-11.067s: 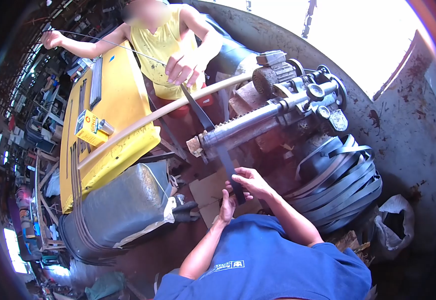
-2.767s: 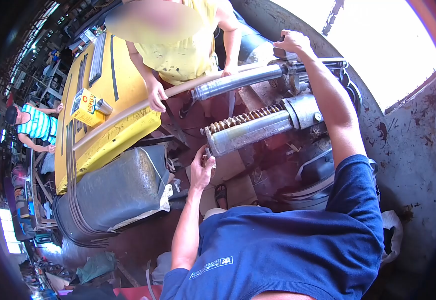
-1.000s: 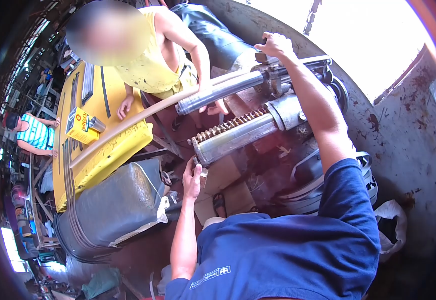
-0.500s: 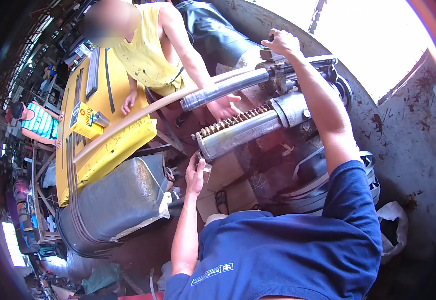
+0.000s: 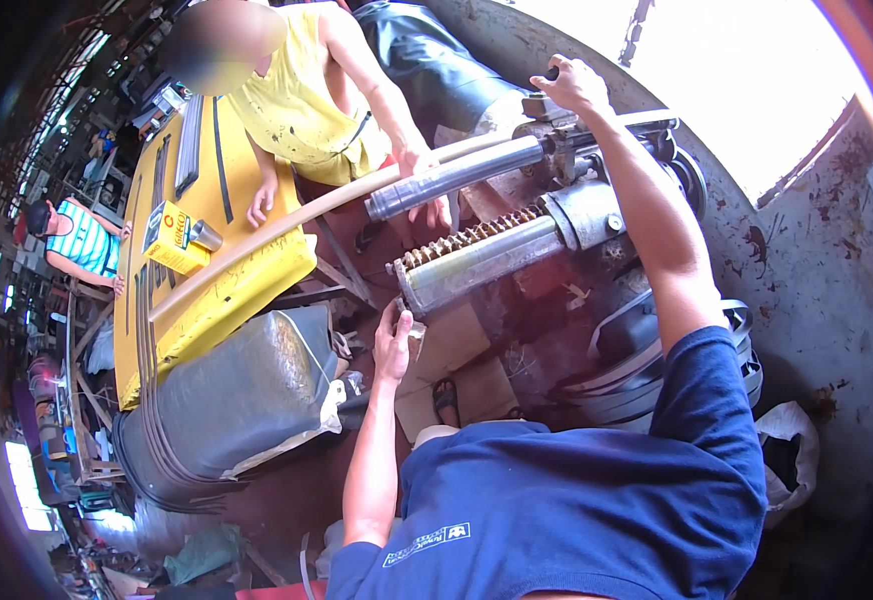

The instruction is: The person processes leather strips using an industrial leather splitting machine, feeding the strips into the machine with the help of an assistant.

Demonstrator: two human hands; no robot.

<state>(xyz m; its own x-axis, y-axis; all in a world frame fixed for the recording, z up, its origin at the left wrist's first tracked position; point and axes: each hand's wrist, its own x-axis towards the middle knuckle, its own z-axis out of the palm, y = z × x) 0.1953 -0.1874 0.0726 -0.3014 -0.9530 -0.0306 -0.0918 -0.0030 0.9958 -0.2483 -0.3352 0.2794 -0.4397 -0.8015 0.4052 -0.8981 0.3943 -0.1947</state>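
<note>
A roller machine with a long steel roller (image 5: 462,182) and a threaded screw (image 5: 472,238) above a smooth metal cylinder (image 5: 492,264) stretches out in front of me. My right hand (image 5: 574,88) is closed around a dark knob (image 5: 553,73) at the machine's far top end. With fingers curled, my left hand (image 5: 393,345) is at the near end of the cylinder; what it grips there is partly hidden. Beyond the roller stands a co-worker in a yellow top (image 5: 307,90), one hand (image 5: 433,208) partly behind the roller.
A yellow table (image 5: 232,290) carries dark strips, a yellow box (image 5: 177,240) and a small metal can (image 5: 205,235). A long pale strip (image 5: 287,225) runs from the table toward the machine. Black rolled sheet (image 5: 247,400) lies below. Another person (image 5: 82,240) stands far left.
The co-worker's hand has drawn back from beside the screw to behind the roller, its forearm now bent downward. Both my hands stay where they were on the machine.
</note>
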